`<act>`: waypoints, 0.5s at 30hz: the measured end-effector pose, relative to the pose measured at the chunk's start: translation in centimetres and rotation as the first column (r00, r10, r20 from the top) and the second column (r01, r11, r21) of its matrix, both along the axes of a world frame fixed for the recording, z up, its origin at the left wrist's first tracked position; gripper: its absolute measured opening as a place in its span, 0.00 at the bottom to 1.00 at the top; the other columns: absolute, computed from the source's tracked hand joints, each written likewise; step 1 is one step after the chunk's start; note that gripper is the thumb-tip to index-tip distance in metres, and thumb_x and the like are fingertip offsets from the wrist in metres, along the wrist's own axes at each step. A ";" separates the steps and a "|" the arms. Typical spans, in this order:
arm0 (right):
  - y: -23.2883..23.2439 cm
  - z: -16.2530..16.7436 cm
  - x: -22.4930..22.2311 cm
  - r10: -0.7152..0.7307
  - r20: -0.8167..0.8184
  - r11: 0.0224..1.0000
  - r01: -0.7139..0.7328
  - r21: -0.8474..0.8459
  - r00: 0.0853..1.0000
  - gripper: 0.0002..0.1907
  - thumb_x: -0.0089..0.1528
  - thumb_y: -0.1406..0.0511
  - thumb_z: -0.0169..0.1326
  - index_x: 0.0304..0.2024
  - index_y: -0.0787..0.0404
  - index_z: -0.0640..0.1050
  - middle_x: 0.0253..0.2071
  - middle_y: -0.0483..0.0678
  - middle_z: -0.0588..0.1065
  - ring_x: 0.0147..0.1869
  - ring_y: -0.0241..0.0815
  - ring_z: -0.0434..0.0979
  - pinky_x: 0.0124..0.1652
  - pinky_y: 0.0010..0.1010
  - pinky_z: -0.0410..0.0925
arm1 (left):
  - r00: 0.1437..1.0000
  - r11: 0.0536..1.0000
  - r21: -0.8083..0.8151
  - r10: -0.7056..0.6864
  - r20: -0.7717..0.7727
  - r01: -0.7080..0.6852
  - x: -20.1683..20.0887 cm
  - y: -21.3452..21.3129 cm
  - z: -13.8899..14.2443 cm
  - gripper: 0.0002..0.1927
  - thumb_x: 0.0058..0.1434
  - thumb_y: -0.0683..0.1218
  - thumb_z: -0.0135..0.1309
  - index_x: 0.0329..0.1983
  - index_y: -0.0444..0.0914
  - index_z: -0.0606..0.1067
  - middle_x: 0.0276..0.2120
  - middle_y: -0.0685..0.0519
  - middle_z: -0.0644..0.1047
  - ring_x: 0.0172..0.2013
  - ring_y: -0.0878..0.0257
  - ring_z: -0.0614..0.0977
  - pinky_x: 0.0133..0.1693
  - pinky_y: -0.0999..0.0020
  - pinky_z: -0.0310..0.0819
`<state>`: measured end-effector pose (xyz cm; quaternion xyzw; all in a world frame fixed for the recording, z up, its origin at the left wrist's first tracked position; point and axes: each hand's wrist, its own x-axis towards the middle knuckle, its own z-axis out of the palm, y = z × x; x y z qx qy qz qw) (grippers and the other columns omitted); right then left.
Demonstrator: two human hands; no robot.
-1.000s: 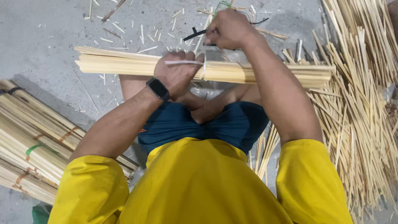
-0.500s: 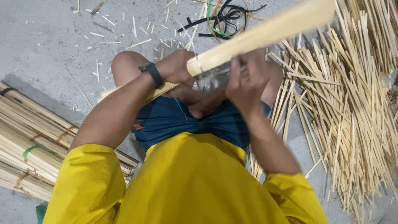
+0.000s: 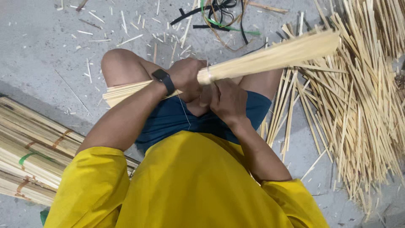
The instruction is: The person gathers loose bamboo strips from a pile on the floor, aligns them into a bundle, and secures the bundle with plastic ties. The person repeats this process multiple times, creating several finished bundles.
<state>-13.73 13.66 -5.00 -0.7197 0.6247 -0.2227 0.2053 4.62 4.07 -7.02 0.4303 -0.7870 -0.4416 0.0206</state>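
Nearest, over the lap, the right hand (image 3: 228, 100) closes on a long bundle of pale bamboo sticks (image 3: 270, 57); just beyond, the left hand (image 3: 185, 78) grips it too. Farther right, loose bamboo splints (image 3: 363, 118) litter the floor.

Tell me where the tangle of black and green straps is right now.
In the head view, the tangle of straps lies on the grey floor at top centre, beyond the held stick bundle and left of the loose stick pile.
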 end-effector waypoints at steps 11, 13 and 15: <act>-2.1 0.4 1.4 -0.007 0.275 0.987 0.052 -0.155 0.961 0.10 0.70 0.64 0.55 0.49 0.64 0.81 0.34 0.57 0.77 0.35 0.54 0.80 0.36 0.37 0.71 | 1.000 0.947 -0.319 -0.031 0.006 0.031 -1.1 2.5 -0.1 0.27 0.48 0.49 0.66 0.51 0.37 0.73 0.40 0.43 0.79 0.41 0.43 0.82 0.39 0.49 0.76; -1.9 0.3 1.2 -0.186 0.303 0.981 0.161 0.108 0.934 0.09 0.68 0.65 0.58 0.43 0.65 0.84 0.22 0.58 0.73 0.23 0.53 0.73 0.28 0.39 0.64 | 0.991 0.899 -0.436 0.099 0.095 -0.048 -2.0 3.7 -0.1 0.30 0.48 0.52 0.65 0.52 0.36 0.73 0.37 0.42 0.78 0.37 0.44 0.81 0.35 0.49 0.76; -1.9 0.2 0.7 -0.119 0.391 0.993 0.112 0.041 0.912 0.08 0.69 0.65 0.55 0.43 0.64 0.82 0.24 0.55 0.75 0.25 0.48 0.75 0.29 0.35 0.66 | 0.928 0.757 -0.643 0.314 0.200 -0.118 -3.4 5.2 -0.1 0.31 0.48 0.55 0.63 0.51 0.34 0.73 0.32 0.42 0.77 0.33 0.47 0.81 0.33 0.51 0.76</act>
